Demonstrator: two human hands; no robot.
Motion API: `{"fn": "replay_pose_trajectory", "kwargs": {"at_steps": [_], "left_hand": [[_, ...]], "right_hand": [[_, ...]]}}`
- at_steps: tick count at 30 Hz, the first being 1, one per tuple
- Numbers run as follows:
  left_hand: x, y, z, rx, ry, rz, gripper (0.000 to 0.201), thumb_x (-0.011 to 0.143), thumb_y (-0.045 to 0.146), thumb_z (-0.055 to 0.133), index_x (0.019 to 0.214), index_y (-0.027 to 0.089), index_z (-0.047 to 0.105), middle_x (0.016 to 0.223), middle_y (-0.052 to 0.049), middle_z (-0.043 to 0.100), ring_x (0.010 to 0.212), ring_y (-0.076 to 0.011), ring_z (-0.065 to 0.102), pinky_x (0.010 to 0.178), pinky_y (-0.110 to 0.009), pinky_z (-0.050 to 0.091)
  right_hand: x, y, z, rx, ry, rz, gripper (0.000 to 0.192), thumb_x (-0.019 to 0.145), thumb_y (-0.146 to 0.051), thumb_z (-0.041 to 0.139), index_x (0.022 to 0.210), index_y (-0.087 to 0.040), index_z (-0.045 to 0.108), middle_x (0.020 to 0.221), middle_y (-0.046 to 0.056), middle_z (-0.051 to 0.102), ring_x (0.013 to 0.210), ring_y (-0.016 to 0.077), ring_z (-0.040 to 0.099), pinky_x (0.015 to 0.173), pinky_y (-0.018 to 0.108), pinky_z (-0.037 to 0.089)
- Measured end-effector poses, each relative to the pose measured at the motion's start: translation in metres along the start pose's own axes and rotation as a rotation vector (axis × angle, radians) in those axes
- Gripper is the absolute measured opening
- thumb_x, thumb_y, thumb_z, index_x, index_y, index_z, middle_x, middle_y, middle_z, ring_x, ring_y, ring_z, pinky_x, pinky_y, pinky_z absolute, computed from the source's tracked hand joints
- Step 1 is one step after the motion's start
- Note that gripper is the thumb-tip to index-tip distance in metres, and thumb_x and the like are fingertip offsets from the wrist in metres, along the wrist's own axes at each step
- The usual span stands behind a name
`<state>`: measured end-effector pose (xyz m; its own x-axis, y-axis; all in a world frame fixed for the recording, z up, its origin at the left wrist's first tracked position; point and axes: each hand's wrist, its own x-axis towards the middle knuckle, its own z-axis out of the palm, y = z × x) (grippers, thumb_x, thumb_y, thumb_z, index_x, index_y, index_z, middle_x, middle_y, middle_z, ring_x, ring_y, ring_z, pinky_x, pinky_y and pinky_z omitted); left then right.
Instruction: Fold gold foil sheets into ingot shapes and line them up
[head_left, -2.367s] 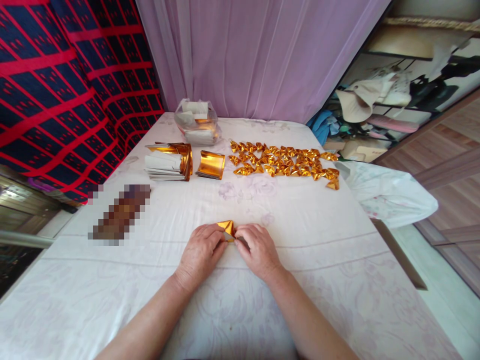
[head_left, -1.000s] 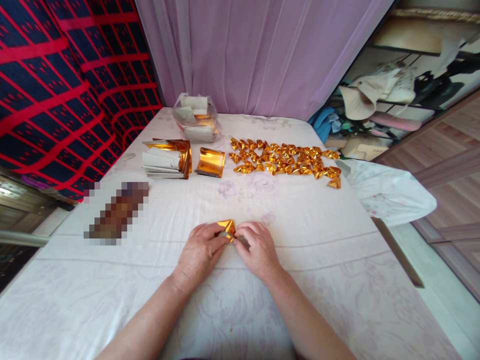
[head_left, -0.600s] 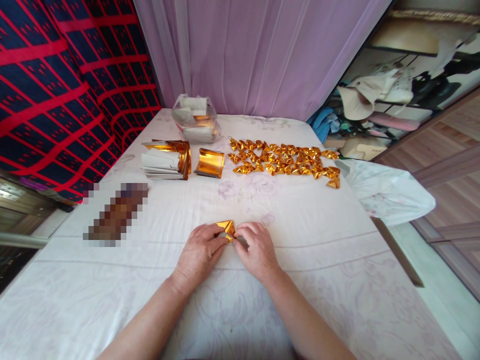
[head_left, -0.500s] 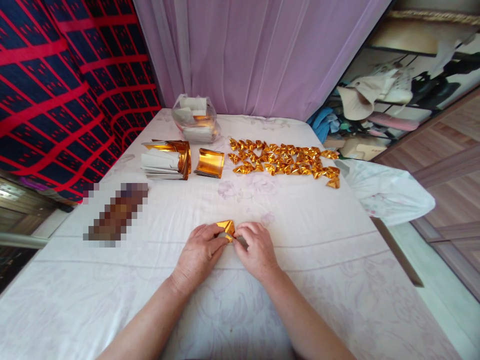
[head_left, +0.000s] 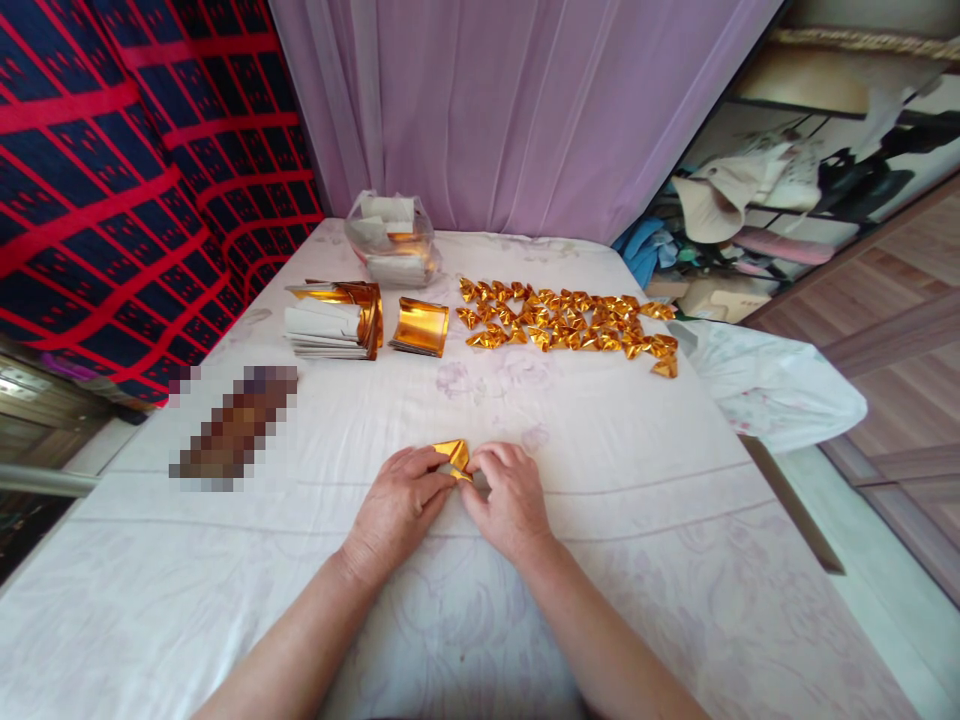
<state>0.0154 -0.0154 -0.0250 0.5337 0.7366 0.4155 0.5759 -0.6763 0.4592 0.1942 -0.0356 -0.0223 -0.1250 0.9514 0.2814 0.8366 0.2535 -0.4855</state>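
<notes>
Between my two hands is a partly folded sheet of gold foil paper, low over the white floral tablecloth. My left hand grips its left side, thumb on top and fingers behind. At the lower right edge, my right hand pinches a folded strip between thumb and index finger. Beyond my hands lie several rows of folded gold foil paper pieces. Left of them are a small stack of gold foil sheets and a larger fanned stack showing pale backs.
A clear plastic bag with more sheets stands at the back by the purple curtain. A blurred-out item lies on the left of the table. A white plastic bag hangs past the right edge, near shelves with shoes and a cap.
A gold strip at the sheet's lower edge now lies folded over where a pale underside showed. My right thumb has moved slightly left; my left hand has kept its place.
</notes>
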Motion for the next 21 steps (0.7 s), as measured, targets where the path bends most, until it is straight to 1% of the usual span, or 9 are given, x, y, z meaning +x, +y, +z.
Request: {"fn": "replay_pose_trajectory", "kwargs": {"at_steps": [5, 11, 16, 19, 21], "left_hand": [[0.0, 0.0, 0.0, -0.005, 0.005, -0.029, 0.014, 0.087, 0.015, 0.06, 0.092, 0.021, 0.072, 0.109, -0.008, 0.07, 0.104, -0.0236, 0.065, 0.09, -0.043, 0.054], [-0.001, -0.001, 0.001, -0.003, -0.002, -0.039, 0.014, 0.086, 0.015, 0.061, 0.09, 0.021, 0.072, 0.109, -0.008, 0.07, 0.103, -0.0238, 0.065, 0.091, -0.044, 0.054], [-0.002, 0.0, 0.0, 0.019, -0.02, -0.034, 0.014, 0.086, 0.014, 0.061, 0.091, 0.021, 0.071, 0.111, -0.008, 0.07, 0.106, -0.0241, 0.063, 0.093, -0.045, 0.052], [0.0, 0.006, -0.002, 0.047, -0.055, -0.035, 0.012, 0.086, 0.015, 0.061, 0.093, 0.021, 0.07, 0.112, -0.007, 0.069, 0.107, -0.0229, 0.062, 0.095, -0.043, 0.051], [0.002, 0.011, -0.003, 0.06, -0.087, -0.071, 0.01, 0.087, 0.018, 0.062, 0.093, 0.021, 0.069, 0.109, -0.005, 0.069, 0.106, -0.022, 0.062, 0.098, -0.043, 0.049]], "right_hand": [[-0.002, -0.002, 0.002, 0.007, 0.001, 0.049, 0.012, 0.075, -0.014, 0.063, 0.083, -0.022, 0.059, 0.094, 0.005, 0.062, 0.093, 0.0242, 0.053, 0.079, 0.038, 0.038], [-0.002, 0.002, 0.004, 0.038, 0.005, 0.045, 0.017, 0.073, -0.007, 0.058, 0.082, -0.022, 0.059, 0.093, 0.004, 0.062, 0.093, 0.0228, 0.053, 0.08, 0.036, 0.038], [-0.003, 0.003, 0.006, 0.033, 0.021, 0.015, 0.019, 0.072, -0.007, 0.056, 0.082, -0.022, 0.059, 0.093, 0.004, 0.062, 0.092, 0.0228, 0.053, 0.08, 0.036, 0.037], [-0.005, 0.006, 0.008, 0.024, 0.03, -0.016, 0.018, 0.074, -0.007, 0.055, 0.083, -0.022, 0.059, 0.093, 0.004, 0.061, 0.092, 0.0222, 0.052, 0.079, 0.035, 0.036], [-0.006, 0.01, 0.01, 0.02, -0.003, -0.04, 0.014, 0.078, -0.011, 0.055, 0.086, -0.022, 0.059, 0.096, 0.004, 0.061, 0.093, 0.0219, 0.052, 0.08, 0.035, 0.036]]}}
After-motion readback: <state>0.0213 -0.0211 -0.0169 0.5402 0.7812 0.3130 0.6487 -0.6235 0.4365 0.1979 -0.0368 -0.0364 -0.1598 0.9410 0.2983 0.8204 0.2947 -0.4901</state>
